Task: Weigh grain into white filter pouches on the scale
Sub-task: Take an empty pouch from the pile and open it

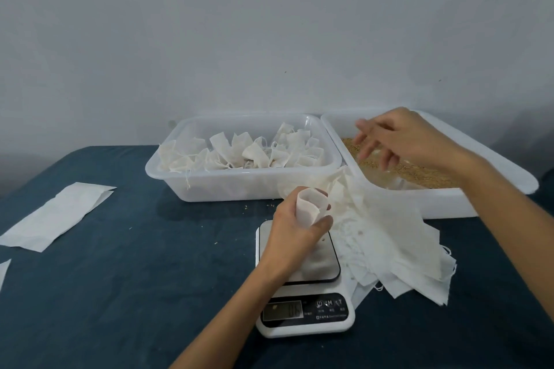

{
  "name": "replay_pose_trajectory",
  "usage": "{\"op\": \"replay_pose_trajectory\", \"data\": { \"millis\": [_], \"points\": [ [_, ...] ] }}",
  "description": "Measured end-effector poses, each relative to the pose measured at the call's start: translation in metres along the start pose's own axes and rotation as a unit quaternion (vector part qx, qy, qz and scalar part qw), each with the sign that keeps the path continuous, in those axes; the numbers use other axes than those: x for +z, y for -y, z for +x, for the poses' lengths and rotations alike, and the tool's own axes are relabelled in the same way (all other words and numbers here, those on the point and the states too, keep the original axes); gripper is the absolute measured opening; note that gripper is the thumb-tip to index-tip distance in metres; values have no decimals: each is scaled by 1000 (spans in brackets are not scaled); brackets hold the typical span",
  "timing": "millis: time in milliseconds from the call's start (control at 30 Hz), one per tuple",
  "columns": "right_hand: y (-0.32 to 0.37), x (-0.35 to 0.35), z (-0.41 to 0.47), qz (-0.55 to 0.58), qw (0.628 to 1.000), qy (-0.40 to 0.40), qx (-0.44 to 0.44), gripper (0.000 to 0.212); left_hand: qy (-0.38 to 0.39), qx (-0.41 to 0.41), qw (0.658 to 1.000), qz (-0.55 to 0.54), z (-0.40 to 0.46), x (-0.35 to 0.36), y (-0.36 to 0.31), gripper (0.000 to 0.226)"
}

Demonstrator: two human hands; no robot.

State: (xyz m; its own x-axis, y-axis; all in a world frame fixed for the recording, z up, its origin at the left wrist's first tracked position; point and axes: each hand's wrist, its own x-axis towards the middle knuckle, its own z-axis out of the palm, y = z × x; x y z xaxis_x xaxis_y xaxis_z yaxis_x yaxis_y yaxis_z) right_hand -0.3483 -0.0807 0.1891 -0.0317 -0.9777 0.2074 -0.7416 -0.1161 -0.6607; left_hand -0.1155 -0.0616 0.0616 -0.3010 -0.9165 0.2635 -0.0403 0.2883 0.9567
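My left hand grips a white filter pouch, held upright with its mouth spread wide, just above the far end of the scale. The scale's steel plate is bare and its display is lit. My right hand hovers over the grain in the right-hand white tray, its fingers spread and blurred, holding nothing I can see. A heap of flat empty pouches lies to the right of the scale, spilling against the grain tray.
A clear plastic bin behind the scale holds several filled pouches. Flat white paper bags lie at the left on the dark blue tabletop. A few loose grains are scattered near the bin. A grey wall stands behind.
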Motion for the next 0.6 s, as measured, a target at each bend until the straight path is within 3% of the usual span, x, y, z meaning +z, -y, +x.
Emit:
{"op": "replay_pose_trajectory", "data": {
  "millis": [100, 200, 267, 433, 600],
  "points": [
    [-62, -19, 21, -139, 987, 23, 80, 26, -6, -3, 1000, -4, 1, -1, 1, 25],
    [-107, -25, 32, -296, 934, 109, 166, 51, -12, -12, 1000, -13, 3, -1, 2, 24],
    [-125, -25, 35, -341, 906, 160, 194, 53, -15, -16, 1000, -17, 3, -1, 2, 25],
    [-145, -17, 38, -376, 883, 202, 193, 27, -22, -14, 999, -23, 4, -1, 5, 25],
    [-159, -21, 37, -341, 910, 167, 163, 14, -37, -15, 999, -30, 6, -2, 6, 26]
  ]
}}
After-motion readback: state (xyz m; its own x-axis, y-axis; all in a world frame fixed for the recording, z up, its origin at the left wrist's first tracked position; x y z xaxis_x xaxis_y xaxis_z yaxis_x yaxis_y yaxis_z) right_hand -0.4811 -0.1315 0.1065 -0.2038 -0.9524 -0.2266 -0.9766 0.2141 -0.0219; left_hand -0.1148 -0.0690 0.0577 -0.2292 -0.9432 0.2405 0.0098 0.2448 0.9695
